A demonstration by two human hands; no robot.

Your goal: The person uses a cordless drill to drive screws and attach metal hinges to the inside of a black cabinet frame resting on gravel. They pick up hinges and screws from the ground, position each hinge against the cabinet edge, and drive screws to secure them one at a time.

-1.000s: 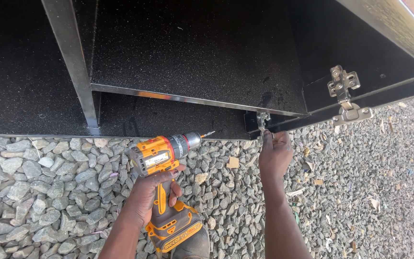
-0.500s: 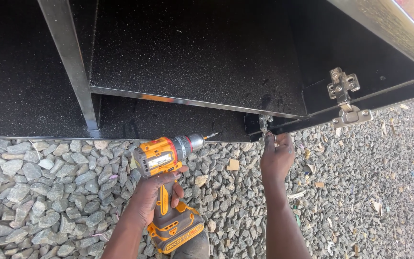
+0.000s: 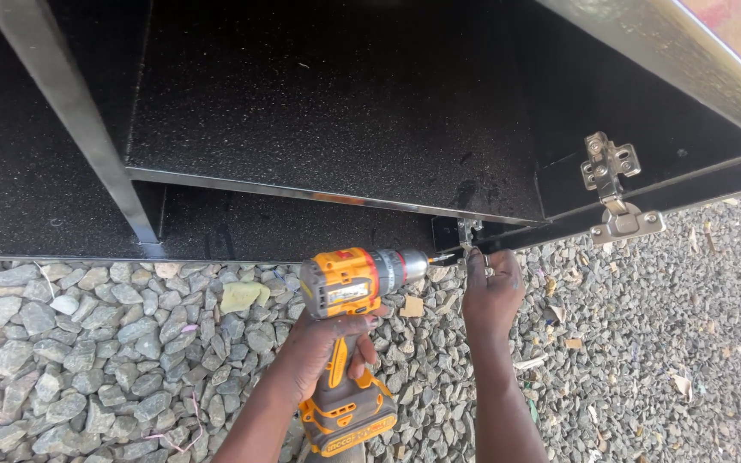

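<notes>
Seen from above a bed of grey crushed gravel: left hand wrapped tight around the handle of an orange-and-black cordless drill, a pale rectangular label on the side of the motor housing just above the fingers, a second printed band on the battery foot below the grip. Above and left of the grip, a black speckled cabinet panel edged in bright metal strip. Long axis of the drill body nearly level, chuck and bit pointing right, bit tip at a small silver hinge bracket on the cabinet's lower edge. Right hand closed about the foot of that bracket, just right of the bit. Farther right, a larger silver cabinet hinge, well apart from both hands.
</notes>
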